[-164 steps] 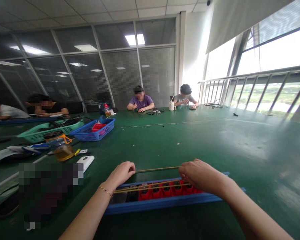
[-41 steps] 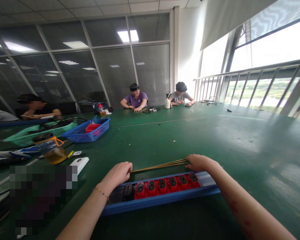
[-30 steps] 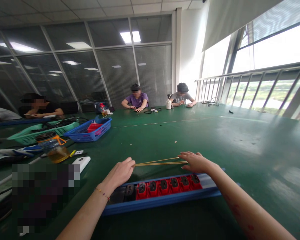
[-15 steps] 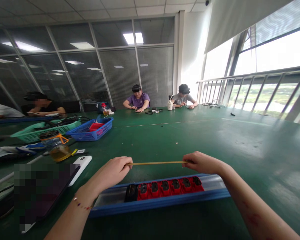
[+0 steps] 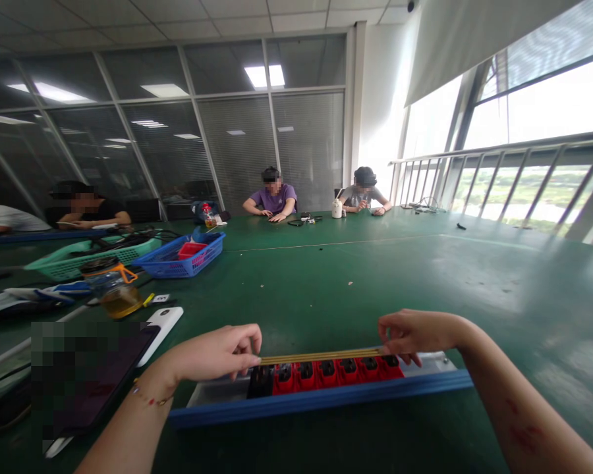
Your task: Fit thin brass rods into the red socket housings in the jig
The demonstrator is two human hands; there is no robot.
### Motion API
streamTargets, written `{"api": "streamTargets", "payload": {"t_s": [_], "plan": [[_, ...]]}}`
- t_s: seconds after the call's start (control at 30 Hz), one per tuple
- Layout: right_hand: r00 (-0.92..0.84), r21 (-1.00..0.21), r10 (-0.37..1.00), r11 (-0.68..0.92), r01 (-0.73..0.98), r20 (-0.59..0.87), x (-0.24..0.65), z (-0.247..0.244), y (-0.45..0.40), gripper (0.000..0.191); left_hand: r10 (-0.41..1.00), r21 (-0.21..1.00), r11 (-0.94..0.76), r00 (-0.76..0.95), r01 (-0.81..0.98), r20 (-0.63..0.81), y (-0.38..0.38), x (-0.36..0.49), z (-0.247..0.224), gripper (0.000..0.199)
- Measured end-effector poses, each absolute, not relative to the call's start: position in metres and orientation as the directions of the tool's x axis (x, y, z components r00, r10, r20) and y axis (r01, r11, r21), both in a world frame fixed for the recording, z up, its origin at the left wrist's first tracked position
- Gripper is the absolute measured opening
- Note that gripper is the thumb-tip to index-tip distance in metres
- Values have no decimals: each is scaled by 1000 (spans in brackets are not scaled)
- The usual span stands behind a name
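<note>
A long thin brass-coloured strip (image 5: 321, 357) stretches between my hands, level over the far side of a blue-edged metal trough (image 5: 336, 395). My left hand (image 5: 216, 350) pinches its left end between thumb and fingers. At the other end, my right hand (image 5: 420, 334) grips the strip with thumb and bent fingers, and its lower fingertips reach down to the trough. Inside the trough sits a row of several red socket modules (image 5: 329, 378) with black tops, with a black block (image 5: 260, 383) at their left end. Whether the strip touches the modules I cannot tell.
To the left lie a dark tablet-like device (image 5: 103, 382), a white device (image 5: 164, 332), a jar of amber liquid (image 5: 116, 296), a blue basket (image 5: 170, 266) and a green basket (image 5: 54, 266). Several people (image 5: 274, 197) sit around the green table (image 5: 425, 283).
Both hands have lowered the strip from above the table beyond the trough to just over its far edge. The right hand has shifted slightly right, its fingers now pointing down.
</note>
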State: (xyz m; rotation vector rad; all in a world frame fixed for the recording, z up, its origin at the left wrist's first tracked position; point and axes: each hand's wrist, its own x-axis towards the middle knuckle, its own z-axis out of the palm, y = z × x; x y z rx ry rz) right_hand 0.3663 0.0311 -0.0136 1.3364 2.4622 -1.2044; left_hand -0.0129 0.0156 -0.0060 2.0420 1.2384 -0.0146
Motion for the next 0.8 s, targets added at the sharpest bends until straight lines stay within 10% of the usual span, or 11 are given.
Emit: {"api": "streamTargets", "payload": {"t_s": [0.8], "plan": [[-577,-494,694,354,794,-430,369,-24,38,38,755,554,-259,524,791,-395,16,-11,-11,23]]}}
